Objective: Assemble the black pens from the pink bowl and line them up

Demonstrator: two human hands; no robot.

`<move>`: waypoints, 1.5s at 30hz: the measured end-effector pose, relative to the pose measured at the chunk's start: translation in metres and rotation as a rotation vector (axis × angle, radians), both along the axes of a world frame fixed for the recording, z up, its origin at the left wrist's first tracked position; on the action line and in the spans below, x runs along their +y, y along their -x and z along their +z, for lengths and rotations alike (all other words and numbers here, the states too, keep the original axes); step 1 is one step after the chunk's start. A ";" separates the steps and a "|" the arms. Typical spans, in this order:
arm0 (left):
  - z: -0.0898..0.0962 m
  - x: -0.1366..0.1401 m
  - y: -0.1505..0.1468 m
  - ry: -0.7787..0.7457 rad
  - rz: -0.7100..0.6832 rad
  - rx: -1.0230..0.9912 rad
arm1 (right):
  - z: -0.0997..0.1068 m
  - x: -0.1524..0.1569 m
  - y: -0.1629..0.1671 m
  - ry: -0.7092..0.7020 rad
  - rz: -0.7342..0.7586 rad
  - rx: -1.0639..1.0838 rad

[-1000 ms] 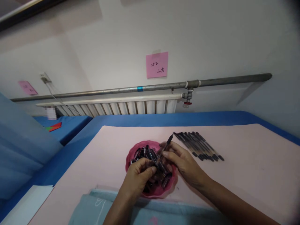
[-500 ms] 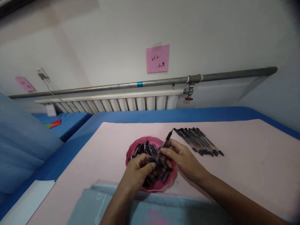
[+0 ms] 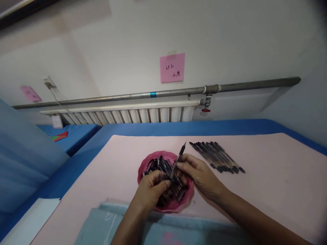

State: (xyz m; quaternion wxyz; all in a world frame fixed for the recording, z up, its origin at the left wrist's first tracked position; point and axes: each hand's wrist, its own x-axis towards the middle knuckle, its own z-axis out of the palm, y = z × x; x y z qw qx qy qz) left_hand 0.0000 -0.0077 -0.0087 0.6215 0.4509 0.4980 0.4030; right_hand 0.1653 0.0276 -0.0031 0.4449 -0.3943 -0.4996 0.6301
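Observation:
Over a pink scalloped bowl (image 3: 187, 202) full of loose pens (image 3: 163, 165), my two hands meet at one black gel pen (image 3: 179, 158). It is tilted, its bare writing tip pointing up and away from me. My right hand (image 3: 198, 172) pinches its clear barrel between thumb and fingers. Closed at the pen's lower end is my left hand (image 3: 152, 187), thumb against fingertips; a small dark part shows there, and whether it is a cap I cannot tell. To the right, several capped black pens (image 3: 217, 156) lie side by side in a slanted row.
Pink paper (image 3: 270, 190) covers the blue table (image 3: 143, 129). A folded grey-blue cloth (image 3: 94, 223) lies at the near edge, below the bowl. White paper (image 3: 35, 217) is at the lower left, beside a blue curtain (image 3: 20, 160). Behind the table run a radiator (image 3: 143, 114) and a pipe (image 3: 114, 98).
The view has shifted slightly, so the scene sits a little lower. The pen stands slightly steeper, its tip further from the row; both hands keep their grip.

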 end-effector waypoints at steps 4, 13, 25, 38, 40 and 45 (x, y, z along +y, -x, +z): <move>0.001 -0.001 0.000 0.007 -0.003 0.006 | -0.001 0.001 0.000 0.032 0.040 0.045; -0.008 0.000 0.001 -0.032 -0.013 0.010 | -0.004 0.003 0.000 0.058 0.063 0.071; -0.005 0.000 -0.002 -0.016 -0.009 0.033 | -0.004 0.002 0.000 0.069 0.026 0.053; -0.002 -0.001 -0.002 -0.109 -0.028 0.157 | -0.006 0.000 0.003 0.040 -0.020 0.008; -0.001 -0.001 0.003 -0.185 -0.060 0.290 | -0.005 0.000 0.003 0.019 -0.057 -0.014; 0.000 -0.002 0.013 -0.410 -0.241 0.781 | -0.005 0.004 0.001 0.024 -0.117 -0.015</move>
